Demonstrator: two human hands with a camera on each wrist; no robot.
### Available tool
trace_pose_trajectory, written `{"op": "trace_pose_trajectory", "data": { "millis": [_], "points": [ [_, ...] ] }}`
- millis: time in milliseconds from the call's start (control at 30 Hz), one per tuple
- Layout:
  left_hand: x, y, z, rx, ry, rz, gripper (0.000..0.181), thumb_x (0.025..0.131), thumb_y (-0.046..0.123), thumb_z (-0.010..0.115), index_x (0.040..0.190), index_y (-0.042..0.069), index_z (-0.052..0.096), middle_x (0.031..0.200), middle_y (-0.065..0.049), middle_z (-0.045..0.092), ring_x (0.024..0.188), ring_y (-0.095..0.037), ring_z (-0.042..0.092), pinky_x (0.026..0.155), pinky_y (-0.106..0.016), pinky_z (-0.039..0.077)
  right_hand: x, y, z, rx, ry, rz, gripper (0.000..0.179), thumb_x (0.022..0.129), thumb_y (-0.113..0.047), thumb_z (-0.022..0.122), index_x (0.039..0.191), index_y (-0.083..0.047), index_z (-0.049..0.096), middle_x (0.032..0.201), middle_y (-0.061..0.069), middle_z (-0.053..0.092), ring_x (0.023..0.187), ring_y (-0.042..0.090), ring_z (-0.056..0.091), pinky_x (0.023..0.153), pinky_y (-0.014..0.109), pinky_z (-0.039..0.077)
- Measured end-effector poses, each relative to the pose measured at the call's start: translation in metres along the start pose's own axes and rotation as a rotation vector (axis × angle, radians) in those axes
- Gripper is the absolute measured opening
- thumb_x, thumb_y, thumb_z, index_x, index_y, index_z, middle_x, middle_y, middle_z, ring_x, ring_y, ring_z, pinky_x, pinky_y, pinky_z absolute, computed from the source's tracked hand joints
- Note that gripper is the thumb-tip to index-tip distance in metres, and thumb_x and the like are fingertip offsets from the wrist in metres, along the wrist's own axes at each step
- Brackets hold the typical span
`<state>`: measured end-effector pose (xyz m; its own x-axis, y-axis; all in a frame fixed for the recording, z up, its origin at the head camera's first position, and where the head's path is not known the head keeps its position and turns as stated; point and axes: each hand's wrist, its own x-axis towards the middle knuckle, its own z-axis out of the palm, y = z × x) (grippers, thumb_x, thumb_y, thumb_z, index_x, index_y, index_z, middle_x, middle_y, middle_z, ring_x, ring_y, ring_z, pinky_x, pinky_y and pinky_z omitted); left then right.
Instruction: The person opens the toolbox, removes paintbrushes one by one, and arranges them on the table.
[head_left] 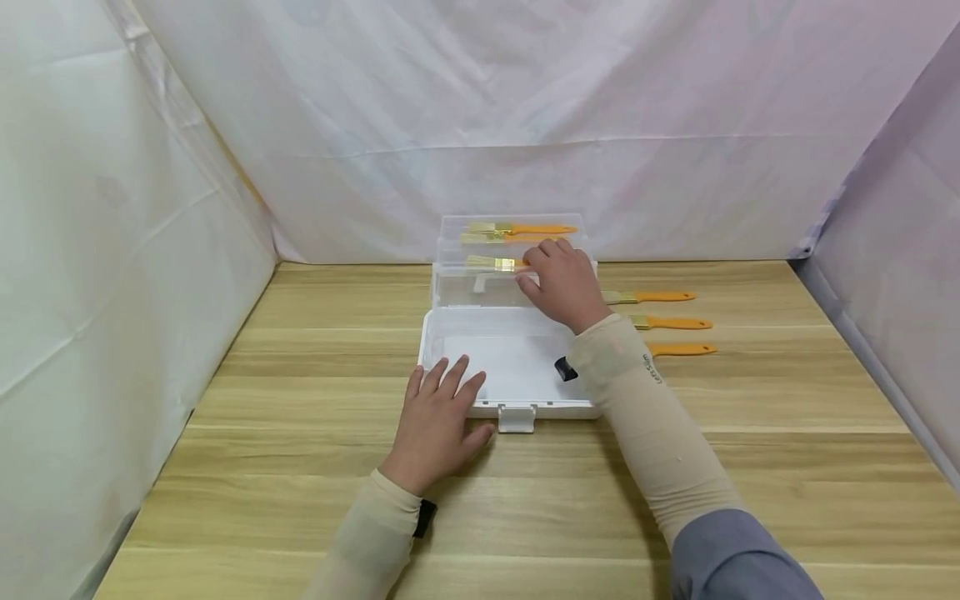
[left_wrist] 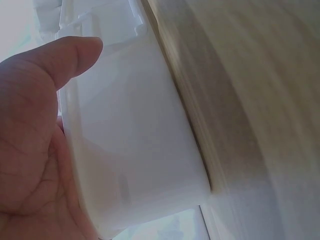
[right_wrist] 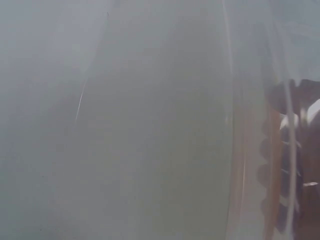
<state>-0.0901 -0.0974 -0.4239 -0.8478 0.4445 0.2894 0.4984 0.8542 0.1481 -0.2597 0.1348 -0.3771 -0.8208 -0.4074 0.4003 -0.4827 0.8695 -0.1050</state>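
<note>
A white plastic box (head_left: 510, 367) lies with its clear lid (head_left: 457, 287) raised at the back. My left hand (head_left: 438, 425) rests at the box's front left corner, its fingers spread over the rim. In the left wrist view, the thumb (left_wrist: 82, 52) lies along the front wall, near the latch. With my right hand (head_left: 566, 279) I pinch the orange handle of a flat paintbrush (head_left: 495, 264), its pale bristles pointing left across the lid. Two more orange-and-pale brush shapes (head_left: 543, 229) show in the upper lid. The right wrist view shows mostly blurred clear plastic.
Several paintbrushes with orange handles (head_left: 678, 323) lie in a column on the wooden table (head_left: 787, 467), right of the box, partly behind my right forearm. A black piece (head_left: 566, 369) sits inside the box. White curtains (head_left: 360, 183) hang behind and at both sides.
</note>
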Motion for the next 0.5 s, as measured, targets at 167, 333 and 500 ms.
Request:
{"op": "trace_pose_trajectory", "data": {
  "millis": [167, 333, 500],
  "points": [
    [0.0004, -0.0002, -0.0005, 0.000, -0.001, -0.002, 0.065, 0.082, 0.049, 0.074, 0.135, 0.013, 0.060, 0.146, -0.015, 0.049, 0.136, -0.039, 0.041, 0.111, -0.061, 0.024, -0.0004, 0.0007, 0.0008, 0.016, 0.028, 0.007, 0.027, 0.096, -0.029, 0.063, 0.112, -0.007, 0.066, 0.108, 0.010, 0.063, 0.097, 0.029, 0.055, 0.080, 0.046, 0.048],
    [0.0006, 0.0000, -0.0004, -0.004, -0.007, -0.005, 0.065, 0.082, 0.049, 0.074, 0.136, 0.013, 0.060, 0.147, -0.015, 0.049, 0.136, -0.039, 0.041, 0.111, -0.061, 0.024, -0.0003, 0.0022, 0.0023, 0.034, 0.054, -0.005, 0.025, 0.096, -0.027, 0.062, 0.110, -0.006, 0.067, 0.104, 0.010, 0.062, 0.096, 0.030, 0.055, 0.078, 0.046, 0.048],
    [0.0005, 0.0005, -0.0013, -0.005, -0.018, -0.012, 0.066, 0.083, 0.049, 0.074, 0.136, 0.013, 0.060, 0.147, -0.014, 0.049, 0.137, -0.038, 0.040, 0.111, -0.060, 0.023, 0.0000, 0.0027, 0.0026, 0.043, 0.076, -0.019, 0.023, 0.096, -0.025, 0.063, 0.107, -0.006, 0.068, 0.100, 0.009, 0.061, 0.092, 0.029, 0.055, 0.077, 0.044, 0.049]
  ]
}}
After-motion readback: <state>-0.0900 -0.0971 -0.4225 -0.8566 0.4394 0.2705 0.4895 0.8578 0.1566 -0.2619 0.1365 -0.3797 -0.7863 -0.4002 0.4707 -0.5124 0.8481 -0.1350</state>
